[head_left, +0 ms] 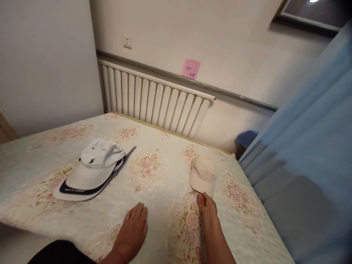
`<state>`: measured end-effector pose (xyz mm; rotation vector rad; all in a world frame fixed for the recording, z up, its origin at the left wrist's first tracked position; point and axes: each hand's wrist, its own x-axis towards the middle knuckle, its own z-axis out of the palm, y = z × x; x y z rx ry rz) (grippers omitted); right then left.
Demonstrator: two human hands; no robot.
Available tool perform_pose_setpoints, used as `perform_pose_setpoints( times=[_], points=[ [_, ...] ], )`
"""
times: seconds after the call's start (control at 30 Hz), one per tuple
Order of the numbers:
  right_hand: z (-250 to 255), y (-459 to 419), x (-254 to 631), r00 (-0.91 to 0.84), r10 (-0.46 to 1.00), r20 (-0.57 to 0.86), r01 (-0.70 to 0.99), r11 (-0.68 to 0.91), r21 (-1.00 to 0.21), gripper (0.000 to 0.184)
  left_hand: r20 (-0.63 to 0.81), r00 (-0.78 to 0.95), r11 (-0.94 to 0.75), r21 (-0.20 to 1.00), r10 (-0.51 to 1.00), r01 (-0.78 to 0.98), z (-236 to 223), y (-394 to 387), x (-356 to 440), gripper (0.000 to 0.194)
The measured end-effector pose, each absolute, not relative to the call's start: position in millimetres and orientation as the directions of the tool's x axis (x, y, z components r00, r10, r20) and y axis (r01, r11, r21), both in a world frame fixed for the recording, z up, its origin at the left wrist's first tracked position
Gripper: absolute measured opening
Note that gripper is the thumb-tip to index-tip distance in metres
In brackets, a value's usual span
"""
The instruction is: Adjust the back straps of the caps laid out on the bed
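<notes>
A beige cap (pixel 203 175) lies on the flowered bedspread (pixel 154 176) at the right. My right hand (pixel 208 209) reaches to its brim, the fingertips pinched on the brim's near edge. My left hand (pixel 133 229) lies flat on the bedspread, fingers stretched out and together, holding nothing. A stack of caps (pixel 92 170) sits at the left, a white one with a small dark logo on top.
A white radiator (pixel 154 99) runs along the wall behind the bed. A pink note (pixel 190 69) is stuck above it, and a wall socket (pixel 127 41) is further left. A blue curtain (pixel 308 157) hangs at the right.
</notes>
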<state>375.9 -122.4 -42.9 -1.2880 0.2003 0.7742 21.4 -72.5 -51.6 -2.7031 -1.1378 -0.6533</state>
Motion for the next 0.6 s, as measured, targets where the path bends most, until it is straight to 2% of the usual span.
perform_pose_setpoints(
  times=[0.43, 0.6],
  points=[
    [-46.8, -120.2, 373.0, 0.745, 0.361, -0.562, -0.629, 0.097, -0.771, 0.017, 0.451, 0.599, -0.705, 0.106, 0.662, 0.701, -47.6, -75.2, 22.4, 0.036],
    [-47.8, -120.2, 370.9, 0.764, 0.345, -0.546, -0.614, 0.127, -0.779, 0.018, 0.454, 0.594, -0.697, 0.088, 0.664, 0.712, -48.6, -75.4, 22.0, 0.036]
  ],
)
